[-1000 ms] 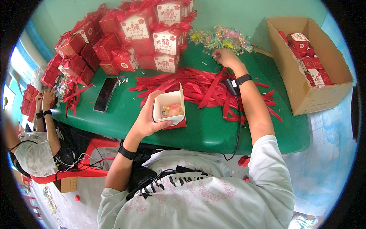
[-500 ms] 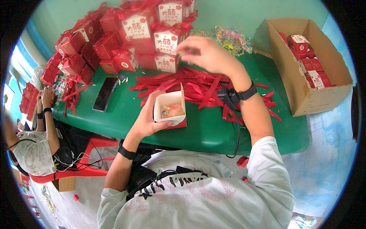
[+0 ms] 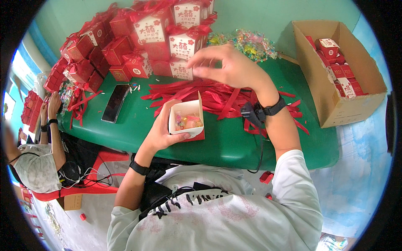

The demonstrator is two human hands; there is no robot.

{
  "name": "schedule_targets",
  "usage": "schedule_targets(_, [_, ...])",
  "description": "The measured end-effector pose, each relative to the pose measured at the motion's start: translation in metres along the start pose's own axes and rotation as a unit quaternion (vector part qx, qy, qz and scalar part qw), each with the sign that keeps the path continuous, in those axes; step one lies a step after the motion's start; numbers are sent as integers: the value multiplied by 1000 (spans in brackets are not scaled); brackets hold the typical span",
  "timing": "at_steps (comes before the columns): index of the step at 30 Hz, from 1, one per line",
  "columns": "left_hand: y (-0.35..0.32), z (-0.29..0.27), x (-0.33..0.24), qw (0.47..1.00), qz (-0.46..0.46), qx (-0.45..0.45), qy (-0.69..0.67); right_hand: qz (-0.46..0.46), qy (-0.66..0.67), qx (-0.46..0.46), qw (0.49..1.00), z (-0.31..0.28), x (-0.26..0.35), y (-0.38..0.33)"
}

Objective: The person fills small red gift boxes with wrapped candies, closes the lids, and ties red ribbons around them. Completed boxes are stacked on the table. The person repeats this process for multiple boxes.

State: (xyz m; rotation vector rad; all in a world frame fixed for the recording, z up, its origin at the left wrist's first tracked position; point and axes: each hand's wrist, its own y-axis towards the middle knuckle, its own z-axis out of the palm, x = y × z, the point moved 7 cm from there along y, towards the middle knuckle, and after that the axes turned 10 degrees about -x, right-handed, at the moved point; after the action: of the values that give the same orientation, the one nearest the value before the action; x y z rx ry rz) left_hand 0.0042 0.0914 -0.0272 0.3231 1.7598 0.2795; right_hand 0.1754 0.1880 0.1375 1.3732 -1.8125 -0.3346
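My left hand [image 3: 161, 127] grips a small open gift box [image 3: 196, 131], white inside with a red side, near the table's front. Its lid flap stands up at the far right. Inside lie several candies in clear, colourful wrappers [image 3: 188, 121]. Over the red ribbons [image 3: 205, 94], my right hand [image 3: 228, 67] hovers with fingers curved and thumb apart; nothing shows between them. Its fingertips overlap the view of the stacked red-and-white gift boxes [image 3: 155, 31]; I cannot tell whether they touch.
A pile of shiny wrapped candies [image 3: 253, 42] lies at the back of the green table [image 3: 138, 131]. A phone [image 3: 116, 103] rests left of the ribbons. At right stands a cardboard carton [image 3: 347, 111] holding red boxes. Another person [image 3: 37, 163] sits at far left.
My right hand has moved slightly nearer, and its fingers have spread; the small colourful item at its fingertips no longer shows. More candy is visible at the left inside the box.
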Motion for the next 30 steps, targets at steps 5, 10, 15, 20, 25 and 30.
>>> schedule_targets(5, [0,-2,-1,1000,3,-3,25,136,-86,130,978,-2,-72,-16])
schedule_targets(10, [-1,-3,8,999,40,-14,18,233,-85,233,940,-5,-106,-38])
schedule_targets(15, [0,-26,18,985,70,-160,-9,217,-44,285,933,6,-77,-37])
schedule_targets(20, [-2,-39,29,985,-4,-172,16,206,-42,306,929,43,-49,-34])
schedule_targets(25, [-8,-42,24,969,92,-229,-28,236,-146,303,912,60,-43,-34])
schedule_targets(30, [-19,-29,3,958,206,-198,-24,222,-124,303,919,68,-51,-37])
